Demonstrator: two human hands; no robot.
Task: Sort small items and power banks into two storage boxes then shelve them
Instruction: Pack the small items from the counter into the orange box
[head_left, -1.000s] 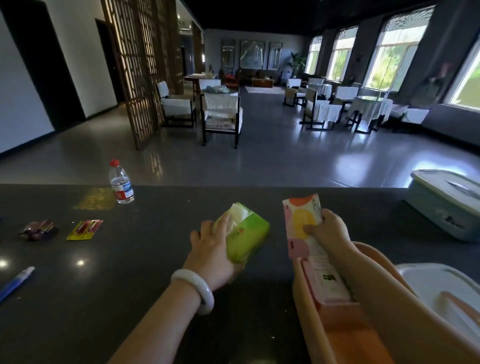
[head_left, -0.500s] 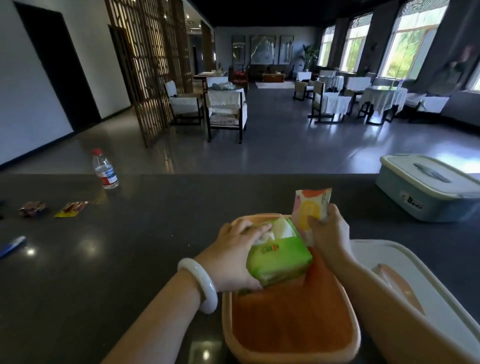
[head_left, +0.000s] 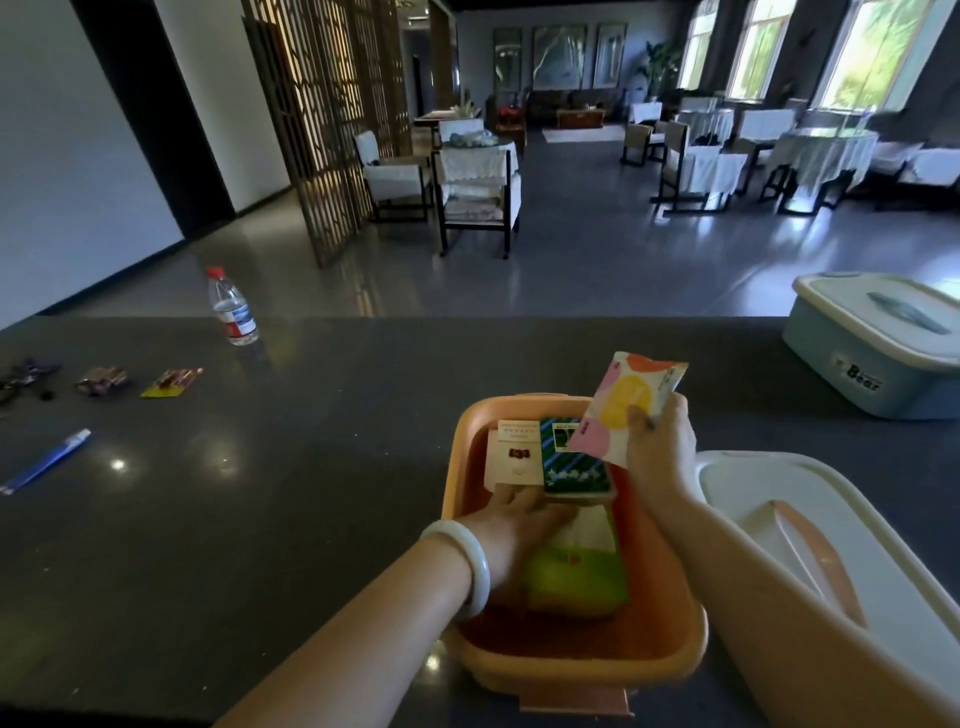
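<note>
Early in the sort: the left hand presses a green-and-white soft tissue pack into the open orange plastic storage box beside 2 small cartons, the right hand pinches a pink-and-yellow flat packet above it, while the lidded pale-blue storage box and scattered counter items wait.

Daylight pours through the windows at upper right, blown out to white-green, while the room stays dim. The dark bench carries small ceiling-light glints. Wide-angle distortion bends the edges, and the far furniture looks soft.
</note>
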